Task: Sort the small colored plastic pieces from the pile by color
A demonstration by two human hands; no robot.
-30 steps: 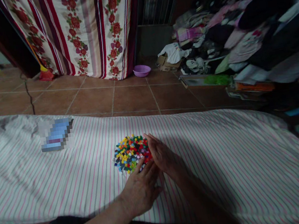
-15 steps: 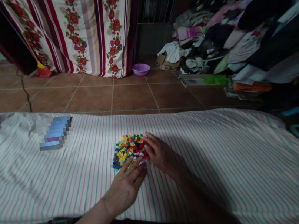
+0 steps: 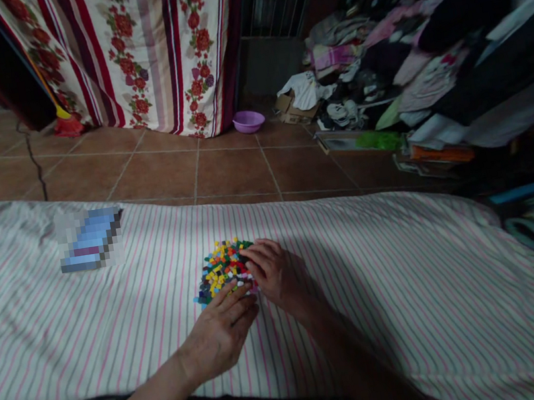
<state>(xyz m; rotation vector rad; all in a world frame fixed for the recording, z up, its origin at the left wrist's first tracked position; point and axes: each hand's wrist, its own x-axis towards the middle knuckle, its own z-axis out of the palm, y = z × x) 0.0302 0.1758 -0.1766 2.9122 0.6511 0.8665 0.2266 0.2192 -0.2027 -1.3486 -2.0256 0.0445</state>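
Note:
A heap of small coloured cubes [image 3: 221,267] lies on a striped cloth [image 3: 154,317], in yellow, red, green, orange, blue, white and pink. My left hand [image 3: 226,326] rests along the near side of the heap, its fingers stretched out and touching the closest cubes. At the right side, my right hand [image 3: 271,269] reaches over the heap with its fingers apart and bent a little. Its fingertips lie on the cubes there and cover some of them. Neither hand visibly grips a cube.
To the left on the cloth lies a flat item with a blurred blue face [image 3: 92,239]. Beyond the cloth's far edge, a purple basin [image 3: 248,121] stands on the tiled floor by a floral curtain [image 3: 160,55]. Piled clothes [image 3: 376,56] fill the right back.
My right hand has shifted left over the right side of the heap, covering more cubes. My left hand stays nearly in place. The whole view has moved slightly.

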